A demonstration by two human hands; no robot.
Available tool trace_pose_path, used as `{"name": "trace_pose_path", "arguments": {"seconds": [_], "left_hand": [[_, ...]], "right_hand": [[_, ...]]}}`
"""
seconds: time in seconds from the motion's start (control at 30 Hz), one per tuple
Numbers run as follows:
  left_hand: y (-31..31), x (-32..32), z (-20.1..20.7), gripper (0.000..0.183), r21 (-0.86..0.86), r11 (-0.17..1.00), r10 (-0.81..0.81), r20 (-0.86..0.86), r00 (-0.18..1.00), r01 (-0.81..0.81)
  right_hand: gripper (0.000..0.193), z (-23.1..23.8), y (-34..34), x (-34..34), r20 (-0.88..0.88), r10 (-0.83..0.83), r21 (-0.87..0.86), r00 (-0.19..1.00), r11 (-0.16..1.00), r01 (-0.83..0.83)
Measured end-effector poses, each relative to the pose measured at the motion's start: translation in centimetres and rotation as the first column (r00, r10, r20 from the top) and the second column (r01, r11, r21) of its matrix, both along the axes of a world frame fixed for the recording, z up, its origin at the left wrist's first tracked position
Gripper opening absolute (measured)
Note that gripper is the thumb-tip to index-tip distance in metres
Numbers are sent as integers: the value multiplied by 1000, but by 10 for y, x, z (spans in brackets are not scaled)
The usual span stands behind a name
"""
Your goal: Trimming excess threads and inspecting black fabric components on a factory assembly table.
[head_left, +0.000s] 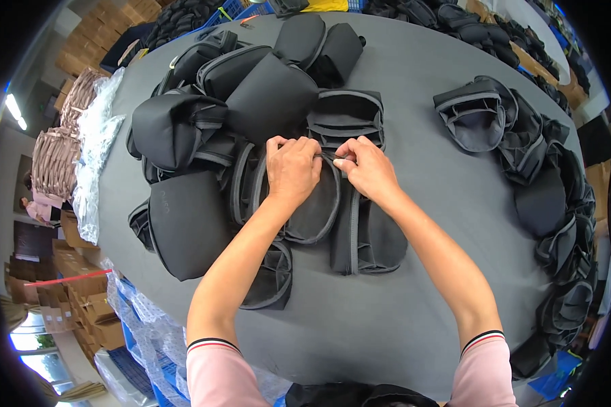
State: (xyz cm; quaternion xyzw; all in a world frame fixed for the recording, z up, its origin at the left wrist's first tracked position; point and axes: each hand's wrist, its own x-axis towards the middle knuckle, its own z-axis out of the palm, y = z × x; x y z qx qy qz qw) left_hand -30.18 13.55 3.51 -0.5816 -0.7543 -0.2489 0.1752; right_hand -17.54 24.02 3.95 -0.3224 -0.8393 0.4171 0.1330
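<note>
Both hands work at the far rim of an open black zip pouch (313, 214) in the middle of the table. My left hand (293, 169) is closed, its fingertips curled over that rim. Close beside it, my right hand (368, 171) pinches the same edge between thumb and fingers. Whatever small part lies under the fingertips is hidden. Another open pouch (346, 112) with inner pockets lies just beyond my hands. To the right of the held pouch rests one more open pouch (377, 237), its zip edge running lengthwise.
A heap of black pouches (183, 132) covers the table's left half. Along the right edge curves a row of open pouches (540, 197). The grey table (448, 271) is round-edged in view. Clear plastic wrap (96, 156), brown bundles (54, 163) and cartons (81, 292) stand left.
</note>
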Motion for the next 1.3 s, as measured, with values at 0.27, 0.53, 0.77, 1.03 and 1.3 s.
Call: {"name": "trace_pose_path", "arguments": {"seconds": [0.27, 0.53, 0.77, 1.03, 1.3], "left_hand": [[-1, 2, -2, 14, 29, 1000, -5, 3, 1000, 5], [-4, 4, -4, 14, 18, 1000, -5, 42, 999, 4], [-13, 2, 30, 28, 163, 980, -128, 108, 986, 110], [-106, 74, 37, 19, -52, 992, -81, 422, 903, 114], [-107, 86, 12, 31, -185, 978, -70, 160, 985, 100]], "right_hand": [[16, -1, -7, 6, -82, -32, 8, 996, 999, 33], [14, -23, -5, 14, -222, -163, -229, 961, 967, 111], [16, -5, -6, 41, -362, -263, -284, 895, 945, 163], [20, -20, -61, 165, -235, -331, -484, 914, 855, 185], [18, -27, -93, 184, -170, -345, -552, 923, 809, 201]]}}
